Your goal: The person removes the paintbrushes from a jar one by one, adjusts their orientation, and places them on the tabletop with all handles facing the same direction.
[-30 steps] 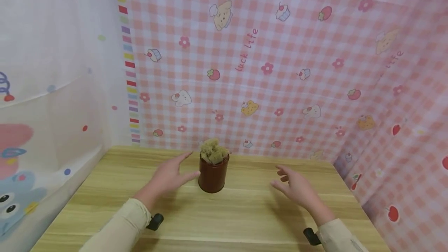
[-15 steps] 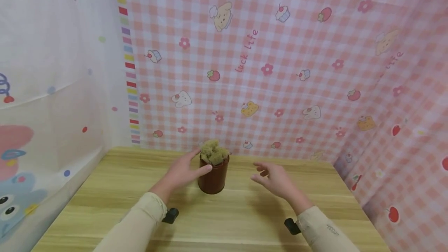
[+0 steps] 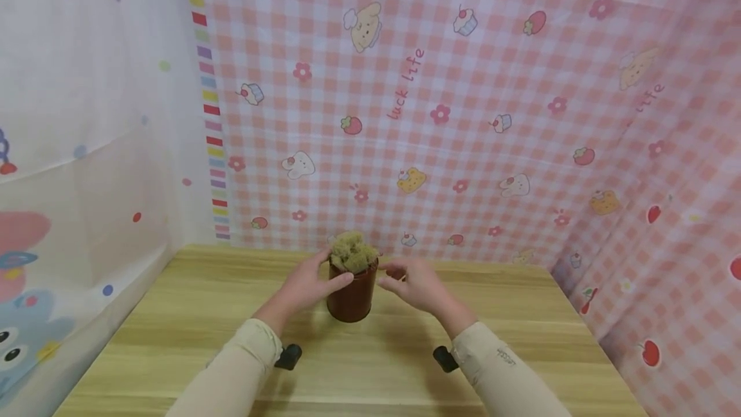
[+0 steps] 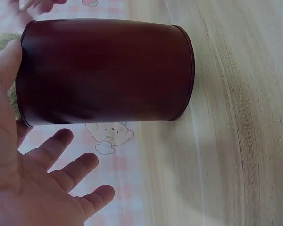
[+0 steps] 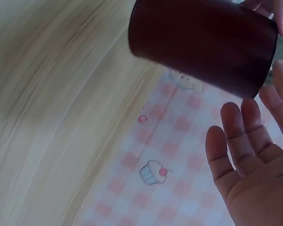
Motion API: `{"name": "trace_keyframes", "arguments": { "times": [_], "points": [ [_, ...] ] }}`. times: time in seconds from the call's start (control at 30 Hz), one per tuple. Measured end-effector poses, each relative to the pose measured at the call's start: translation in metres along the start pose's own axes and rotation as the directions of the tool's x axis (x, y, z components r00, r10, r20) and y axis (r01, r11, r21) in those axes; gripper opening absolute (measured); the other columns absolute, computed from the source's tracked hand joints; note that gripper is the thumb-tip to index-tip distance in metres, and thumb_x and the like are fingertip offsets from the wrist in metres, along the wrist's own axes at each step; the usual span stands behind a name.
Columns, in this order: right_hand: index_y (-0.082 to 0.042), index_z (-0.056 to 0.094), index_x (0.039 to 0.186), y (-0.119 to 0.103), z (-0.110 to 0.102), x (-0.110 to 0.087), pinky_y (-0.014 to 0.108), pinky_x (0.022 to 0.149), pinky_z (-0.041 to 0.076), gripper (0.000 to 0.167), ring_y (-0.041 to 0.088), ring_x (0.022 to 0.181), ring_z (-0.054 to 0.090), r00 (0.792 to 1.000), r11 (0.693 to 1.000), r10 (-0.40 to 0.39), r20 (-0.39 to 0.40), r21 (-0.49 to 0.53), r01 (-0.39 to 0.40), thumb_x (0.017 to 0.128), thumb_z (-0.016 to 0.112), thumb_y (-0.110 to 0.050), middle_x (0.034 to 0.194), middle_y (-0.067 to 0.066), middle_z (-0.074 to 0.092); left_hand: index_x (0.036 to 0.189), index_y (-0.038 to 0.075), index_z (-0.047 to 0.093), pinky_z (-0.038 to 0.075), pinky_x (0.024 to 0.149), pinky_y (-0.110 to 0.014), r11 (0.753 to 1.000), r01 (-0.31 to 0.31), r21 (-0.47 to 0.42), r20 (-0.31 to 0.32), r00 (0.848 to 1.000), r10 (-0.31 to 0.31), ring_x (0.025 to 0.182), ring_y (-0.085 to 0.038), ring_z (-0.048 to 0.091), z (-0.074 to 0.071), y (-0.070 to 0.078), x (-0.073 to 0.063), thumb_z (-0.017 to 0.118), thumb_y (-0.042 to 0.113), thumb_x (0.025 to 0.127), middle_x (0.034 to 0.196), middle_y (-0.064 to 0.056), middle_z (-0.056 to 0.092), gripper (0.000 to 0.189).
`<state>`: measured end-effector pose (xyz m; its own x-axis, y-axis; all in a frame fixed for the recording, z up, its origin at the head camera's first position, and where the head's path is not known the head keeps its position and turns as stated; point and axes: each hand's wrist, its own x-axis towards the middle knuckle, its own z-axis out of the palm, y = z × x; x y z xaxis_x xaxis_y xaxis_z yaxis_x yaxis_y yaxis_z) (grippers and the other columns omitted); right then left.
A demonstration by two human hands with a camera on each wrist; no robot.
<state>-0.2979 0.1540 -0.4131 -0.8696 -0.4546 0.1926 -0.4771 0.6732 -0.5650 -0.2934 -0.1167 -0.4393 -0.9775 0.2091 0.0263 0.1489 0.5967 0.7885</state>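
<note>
A dark red-brown cylindrical pot (image 3: pixel 350 300) stands upright on the wooden table, and fluffy yellow-green tufts like dried moss (image 3: pixel 353 253) poke out of its top. My left hand (image 3: pixel 305 283) is at the pot's left side, thumb over the front of the rim and index finger round behind; in the left wrist view, its other fingers (image 4: pixel 76 170) spread free of the wall. On the opposite side, my right hand (image 3: pixel 418 283) has its fingertips right by the rim, palm facing the pot. Loosely bent fingers (image 5: pixel 231 127) of that hand show below the rim in the right wrist view.
The wooden table (image 3: pixel 185 320) reaches back to a pink checked cloth (image 3: pixel 405 147) with cartoon prints. A white patterned cloth (image 3: pixel 104 172) hangs at the left, and more pink cloth (image 3: pixel 683 262) closes off the right. Each wrist carries a small black device (image 3: pixel 289 357).
My left hand has moved right to the pot's rim and stayed there over the last half second. My right hand has come left, close to the pot. The pot stays in place.
</note>
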Motion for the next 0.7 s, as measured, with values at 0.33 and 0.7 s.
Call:
{"name": "trace_keyframes", "arguments": {
  "times": [0.33,0.7],
  "points": [
    [-0.011,0.078,0.129,-0.012,0.009,0.017,0.035,0.078,0.059,0.033,0.015,0.092,0.068,1.0,1.0,-0.007,-0.022,0.03,0.008,0.103,0.074,-0.031,0.1,0.002,0.075,0.171,0.021,0.031,0.036,0.123,-0.069,0.997,0.034,-0.072,0.009,0.999,-0.033,0.159,-0.043,0.036,-0.002,-0.003,0.0,0.073,0.07,0.092,0.173,-0.013,0.037,0.102],
    [-0.016,0.084,0.113,-0.018,0.017,0.025,0.04,0.085,0.059,0.021,0.02,0.1,0.068,0.998,0.995,0.011,-0.065,0.095,-0.005,0.099,0.08,-0.031,0.112,0.002,0.079,0.169,0.024,0.035,0.04,0.12,-0.068,0.992,0.037,-0.121,0.019,0.999,-0.035,0.156,-0.043,0.042,-0.006,0.002,-0.001,0.079,0.06,0.092,0.168,-0.015,0.046,0.096]
  ]
}}
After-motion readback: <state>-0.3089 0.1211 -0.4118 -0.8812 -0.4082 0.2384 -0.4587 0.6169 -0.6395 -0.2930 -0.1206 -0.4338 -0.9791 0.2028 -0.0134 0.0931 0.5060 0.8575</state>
